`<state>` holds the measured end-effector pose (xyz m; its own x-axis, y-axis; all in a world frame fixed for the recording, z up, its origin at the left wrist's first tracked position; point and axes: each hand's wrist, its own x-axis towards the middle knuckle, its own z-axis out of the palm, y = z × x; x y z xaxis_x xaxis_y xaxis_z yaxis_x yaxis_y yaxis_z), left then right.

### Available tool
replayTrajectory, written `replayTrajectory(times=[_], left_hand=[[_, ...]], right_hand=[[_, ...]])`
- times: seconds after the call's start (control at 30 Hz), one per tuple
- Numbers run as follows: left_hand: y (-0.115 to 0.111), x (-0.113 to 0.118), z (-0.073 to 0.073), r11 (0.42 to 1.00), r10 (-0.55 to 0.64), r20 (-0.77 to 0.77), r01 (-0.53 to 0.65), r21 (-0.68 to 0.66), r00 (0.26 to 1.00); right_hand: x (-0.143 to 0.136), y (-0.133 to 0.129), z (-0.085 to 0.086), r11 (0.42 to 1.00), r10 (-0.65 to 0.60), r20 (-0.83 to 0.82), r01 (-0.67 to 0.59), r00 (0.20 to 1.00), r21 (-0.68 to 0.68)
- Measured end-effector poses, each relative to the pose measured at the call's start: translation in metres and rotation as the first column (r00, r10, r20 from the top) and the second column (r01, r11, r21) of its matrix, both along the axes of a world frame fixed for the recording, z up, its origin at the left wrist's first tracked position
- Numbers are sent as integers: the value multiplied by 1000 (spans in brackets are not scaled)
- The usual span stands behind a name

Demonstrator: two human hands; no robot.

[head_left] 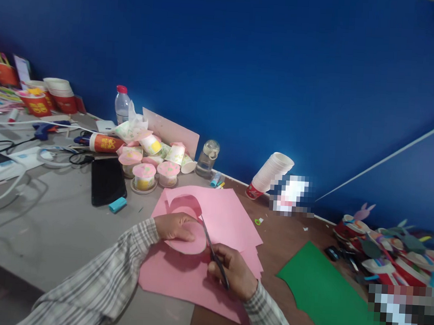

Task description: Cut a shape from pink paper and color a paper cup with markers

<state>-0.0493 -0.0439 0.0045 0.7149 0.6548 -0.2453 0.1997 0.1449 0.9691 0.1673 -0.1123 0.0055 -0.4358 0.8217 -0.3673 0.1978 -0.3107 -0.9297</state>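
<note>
Pink paper disc (194, 242), qty 1: was held above pink sheets (232, 210). L grip (176, 226): clasped disc, thumb on top. R grip (230, 270): was closed round blk-handled scissors (222, 273), blades by disc's R edge. Pink sheets, several: lay in uneven stack, ctr of bench (62, 221). Green sheet (326, 292), qty 1: lay R of stack, apart. Blk phone (108, 181), qty 1: lay L, w/ small blue obj. (118, 205) nr its lower corner.

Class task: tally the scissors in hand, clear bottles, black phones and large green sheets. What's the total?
Scissors: 1
Clear bottles: 2
Black phone: 1
Large green sheet: 1
Total: 5
</note>
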Motion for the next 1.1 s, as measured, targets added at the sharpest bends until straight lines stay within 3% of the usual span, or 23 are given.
replayTrajectory(times=[0.23,1.1], left_hand=[[0,-1,2,1000,-13,27,13,9,1000],[-1,0,2,998,20,26,-19,-51,999]], right_hand=[[1,1,1,998,21,38,-23,999,56],[0,3,-1,999,5,-8,-5,1000,-33]])
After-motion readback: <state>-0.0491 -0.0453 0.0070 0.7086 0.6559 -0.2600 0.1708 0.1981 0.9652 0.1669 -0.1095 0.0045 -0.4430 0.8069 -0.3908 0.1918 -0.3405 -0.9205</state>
